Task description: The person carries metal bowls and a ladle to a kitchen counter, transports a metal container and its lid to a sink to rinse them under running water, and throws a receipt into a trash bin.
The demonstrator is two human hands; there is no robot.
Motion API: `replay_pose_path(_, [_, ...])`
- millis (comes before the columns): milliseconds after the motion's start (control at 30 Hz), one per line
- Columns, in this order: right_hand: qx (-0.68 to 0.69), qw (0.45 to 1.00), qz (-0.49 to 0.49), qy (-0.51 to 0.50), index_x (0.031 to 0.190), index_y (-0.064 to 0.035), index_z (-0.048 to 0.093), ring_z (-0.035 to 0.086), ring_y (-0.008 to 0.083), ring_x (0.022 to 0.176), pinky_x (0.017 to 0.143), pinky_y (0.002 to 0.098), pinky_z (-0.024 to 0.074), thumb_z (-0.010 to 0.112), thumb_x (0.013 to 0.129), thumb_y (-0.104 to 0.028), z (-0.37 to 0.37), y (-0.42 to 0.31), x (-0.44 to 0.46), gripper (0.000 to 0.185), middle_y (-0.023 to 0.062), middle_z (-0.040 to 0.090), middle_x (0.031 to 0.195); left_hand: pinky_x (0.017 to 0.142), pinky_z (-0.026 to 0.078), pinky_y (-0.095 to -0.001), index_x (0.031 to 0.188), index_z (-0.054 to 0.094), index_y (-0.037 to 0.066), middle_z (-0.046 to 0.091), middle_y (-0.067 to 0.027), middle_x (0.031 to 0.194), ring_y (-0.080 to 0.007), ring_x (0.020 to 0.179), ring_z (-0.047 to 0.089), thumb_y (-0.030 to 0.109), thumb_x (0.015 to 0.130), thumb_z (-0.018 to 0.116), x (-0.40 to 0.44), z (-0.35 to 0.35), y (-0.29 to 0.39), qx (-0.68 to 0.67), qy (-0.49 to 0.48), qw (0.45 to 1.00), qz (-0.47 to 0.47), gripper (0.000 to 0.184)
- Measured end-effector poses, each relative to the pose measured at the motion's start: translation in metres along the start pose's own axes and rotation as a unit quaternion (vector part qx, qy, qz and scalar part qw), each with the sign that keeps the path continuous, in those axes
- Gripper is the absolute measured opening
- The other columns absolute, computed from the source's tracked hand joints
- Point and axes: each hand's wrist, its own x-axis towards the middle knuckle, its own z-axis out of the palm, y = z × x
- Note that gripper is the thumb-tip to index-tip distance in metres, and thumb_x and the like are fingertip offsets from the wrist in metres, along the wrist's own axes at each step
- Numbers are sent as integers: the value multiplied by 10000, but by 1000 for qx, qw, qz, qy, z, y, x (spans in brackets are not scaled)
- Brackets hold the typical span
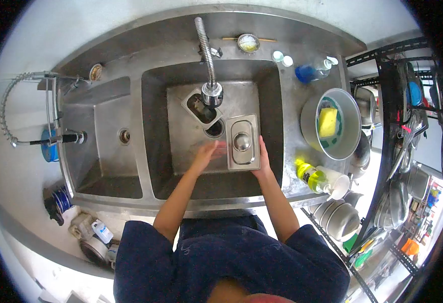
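A rectangular steel food pan with its lid [243, 142] on is held over the right part of the large sink basin. The lid has a round knob in the middle. My right hand [263, 157] grips the pan along its right side, with part of the fingers hidden behind it. My left hand [209, 155] is just left of the pan, fingers stretched toward its edge and slightly blurred, holding nothing. A smaller open steel container [202, 108] with dark contents sits tilted in the basin beside the drain [214, 129], under the faucet head [212, 95].
Right of the basin stand a large round pot [331, 123] with a yellow sponge [327, 122], a yellow-green soap bottle [310, 175], a white cup [337, 183] and a blue spray bottle [312, 71]. A second basin [111, 146] lies left. A black rack [383, 126] holds utensils.
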Motion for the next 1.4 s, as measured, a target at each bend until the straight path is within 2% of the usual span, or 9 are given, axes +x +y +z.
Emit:
replay_pose_path(433, [-260, 951, 163, -45, 1145, -53, 480, 538, 192, 928, 814, 322, 425, 408, 867, -411, 79, 22, 67, 459, 86, 539, 1095, 742, 462, -329, 1083, 411, 74, 544, -35, 962, -151, 903, 530, 216, 864, 480, -38, -51, 6, -122, 93, 986, 70, 270])
replay_pose_path(500, [-561, 828, 2, 1, 1125, -25, 494, 536, 209, 916, 801, 300, 407, 437, 861, -365, 102, 1, 80, 434, 102, 555, 1061, 716, 465, -323, 1067, 415, 77, 551, -34, 947, -150, 883, 537, 206, 859, 486, -34, -59, 2, -121, 121, 982, 80, 255])
replay_pose_path(633, [-576, 661, -480, 41, 1125, 2, 487, 475, 313, 1073, 901, 356, 356, 484, 822, -191, 139, -61, 168, 359, 213, 501, 1132, 685, 474, -328, 1017, 419, 83, 561, -46, 914, -156, 848, 551, 190, 843, 512, -34, -68, -3, -122, 163, 974, 100, 225])
replay_pose_path(833, [-732, 512, -447, -44, 1140, -30, 488, 531, 266, 953, 825, 338, 403, 493, 818, -127, 182, -74, 204, 337, 133, 555, 1050, 703, 481, -353, 979, 412, 75, 561, -67, 898, -167, 854, 550, 169, 824, 543, -35, -57, -2, -119, 192, 971, 82, 223])
replay_pose_path(933, [-706, 535, -410, -218, 1099, -47, 522, 539, 247, 922, 786, 332, 415, 501, 821, -153, 132, -50, 215, 298, 119, 575, 1005, 692, 486, -354, 958, 416, 74, 568, -74, 871, -175, 824, 560, 158, 819, 546, -30, -48, 0, -112, 202, 971, 61, 208])
replay_pose_path(1067, [-672, 605, -363, -224, 1089, -34, 520, 548, 221, 915, 829, 312, 389, 512, 788, -161, 107, -23, 162, 327, 124, 591, 963, 630, 502, -333, 948, 415, 71, 571, -78, 832, -189, 764, 574, 138, 819, 541, -19, -47, -11, -124, 171, 974, 81, 192])
replay_pose_path(1200, [-544, 787, -292, 7, 1150, -16, 479, 525, 193, 972, 861, 298, 375, 490, 822, -167, 107, -17, 106, 361, 104, 573, 1030, 614, 509, -331, 955, 401, 68, 567, -88, 845, -195, 768, 576, 117, 826, 524, -9, -46, -20, -121, 180, 974, 62, 185])
replay_pose_path(1267, [-362, 860, -360, -9, 1153, -7, 474, 516, 187, 988, 871, 300, 370, 474, 837, -162, 115, -12, 87, 352, 100, 564, 1052, 615, 511, -337, 961, 394, 66, 563, -90, 856, -198, 774, 576, 106, 828, 515, -5, -48, -26, -111, 186, 975, 50, 185])
replay_pose_path(1400, [-436, 761, -469, -98, 1145, -9, 475, 519, 184, 988, 870, 307, 380, 566, 793, -162, 193, -21, 28, 395, 116, 569, 1038, 622, 513, -350, 967, 392, 68, 552, -85, 880, -203, 797, 571, 85, 827, 503, -2, -50, -44, -86, 180, 979, 36, 180])
